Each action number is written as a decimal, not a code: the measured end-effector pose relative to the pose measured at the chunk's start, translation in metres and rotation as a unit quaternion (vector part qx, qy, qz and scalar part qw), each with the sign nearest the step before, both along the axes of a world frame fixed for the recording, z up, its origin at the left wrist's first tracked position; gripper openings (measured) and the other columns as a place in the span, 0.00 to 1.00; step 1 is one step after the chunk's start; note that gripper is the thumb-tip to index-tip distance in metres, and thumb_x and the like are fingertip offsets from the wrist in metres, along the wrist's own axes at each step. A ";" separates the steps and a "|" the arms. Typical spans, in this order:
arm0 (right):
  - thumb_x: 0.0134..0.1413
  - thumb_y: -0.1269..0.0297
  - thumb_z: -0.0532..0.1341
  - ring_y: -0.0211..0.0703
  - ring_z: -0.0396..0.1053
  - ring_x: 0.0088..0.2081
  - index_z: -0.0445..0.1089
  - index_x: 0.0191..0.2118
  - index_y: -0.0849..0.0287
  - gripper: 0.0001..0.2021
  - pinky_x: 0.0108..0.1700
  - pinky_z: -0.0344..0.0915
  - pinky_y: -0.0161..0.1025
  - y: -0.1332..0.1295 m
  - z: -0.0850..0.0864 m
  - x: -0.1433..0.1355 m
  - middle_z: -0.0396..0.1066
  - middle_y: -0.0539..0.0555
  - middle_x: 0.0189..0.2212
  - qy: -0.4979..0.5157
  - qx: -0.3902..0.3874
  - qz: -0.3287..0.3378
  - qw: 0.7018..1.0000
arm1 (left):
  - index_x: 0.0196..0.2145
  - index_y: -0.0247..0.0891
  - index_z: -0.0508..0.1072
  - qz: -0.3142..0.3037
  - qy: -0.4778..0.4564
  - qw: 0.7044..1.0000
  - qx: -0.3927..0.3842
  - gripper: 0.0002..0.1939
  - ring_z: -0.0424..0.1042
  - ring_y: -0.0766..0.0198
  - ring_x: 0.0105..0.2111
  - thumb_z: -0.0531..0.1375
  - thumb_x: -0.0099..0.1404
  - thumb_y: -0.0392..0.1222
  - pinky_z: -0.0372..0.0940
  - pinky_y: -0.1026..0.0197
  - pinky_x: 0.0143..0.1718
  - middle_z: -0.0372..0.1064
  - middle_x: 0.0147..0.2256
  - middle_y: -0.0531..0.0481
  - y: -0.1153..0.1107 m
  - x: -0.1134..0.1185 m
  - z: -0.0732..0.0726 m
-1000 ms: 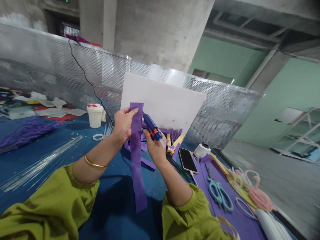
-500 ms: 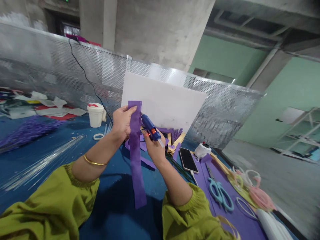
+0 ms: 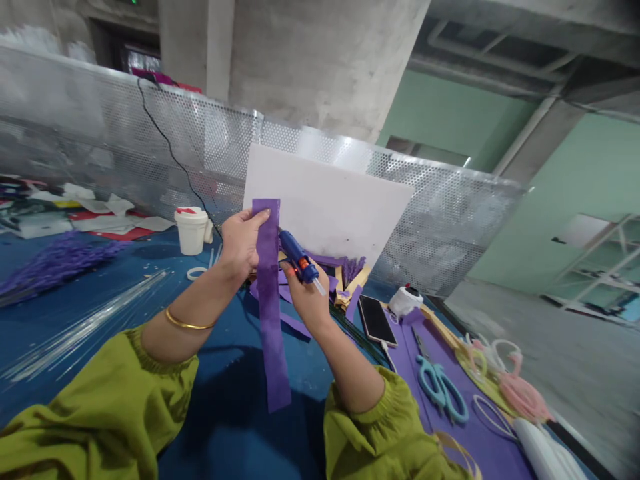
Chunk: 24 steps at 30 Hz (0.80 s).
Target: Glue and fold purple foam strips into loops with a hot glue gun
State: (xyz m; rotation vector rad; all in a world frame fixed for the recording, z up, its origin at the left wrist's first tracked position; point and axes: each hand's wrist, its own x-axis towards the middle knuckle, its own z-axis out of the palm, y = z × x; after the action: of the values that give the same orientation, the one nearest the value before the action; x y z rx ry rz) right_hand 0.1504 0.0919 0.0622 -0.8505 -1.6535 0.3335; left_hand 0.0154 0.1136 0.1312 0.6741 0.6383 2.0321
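Observation:
A long purple paper strip (image 3: 271, 320) hangs upright over the blue table, pinched near its top by my left hand (image 3: 240, 241), thumb in front and the other fingers behind. In my right hand (image 3: 309, 293) is a blue hot glue gun (image 3: 296, 253), its orange part lit and a clear glue stick jutting from the back. The gun's nozzle points up and left, at the strip's right edge; whether it touches cannot be made out. Behind the hands lie purple paper scraps (image 3: 295, 325) and a small bunch of purple flowers (image 3: 353, 268).
On the right are a phone (image 3: 377, 320) with a cable, blue-handled scissors (image 3: 440, 390), a white roll (image 3: 406, 301) and ribbon coils (image 3: 523, 393). A white cup (image 3: 191, 231), clear sticks (image 3: 100, 317) and purple sprigs (image 3: 60, 261) lie left. A white board (image 3: 325, 200) stands behind.
The purple strip and both hands have shifted slightly left, the strip also a little upward. The glue gun has slid slightly down along the strip's right edge.

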 end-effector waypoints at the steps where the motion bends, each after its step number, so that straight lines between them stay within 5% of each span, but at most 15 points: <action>1: 0.57 0.51 0.63 0.44 0.69 0.31 0.69 0.30 0.55 0.13 0.36 0.63 0.39 0.000 0.000 0.000 0.72 0.50 0.27 -0.003 0.002 -0.001 1.000 | 0.30 0.33 0.77 0.000 0.000 1.000 -0.001 0.06 0.71 0.66 0.21 0.66 0.51 0.30 0.69 0.64 0.25 0.74 0.23 0.53 0.000 0.000 0.000; 24: 0.58 0.51 0.62 0.42 0.67 0.31 0.69 0.30 0.55 0.13 0.36 0.61 0.38 -0.001 0.000 -0.001 0.71 0.49 0.27 -0.017 0.010 -0.011 1.000 | 0.28 0.34 0.77 0.008 0.001 1.000 -0.004 0.05 0.71 0.66 0.23 0.66 0.51 0.30 0.70 0.62 0.28 0.75 0.24 0.53 -0.001 -0.003 0.003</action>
State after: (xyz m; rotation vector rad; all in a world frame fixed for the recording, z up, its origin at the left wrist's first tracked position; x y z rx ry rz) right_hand 0.1492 0.0910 0.0618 -0.8622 -1.6748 0.2875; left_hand 0.0125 0.1127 0.1342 0.6684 0.6556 2.0429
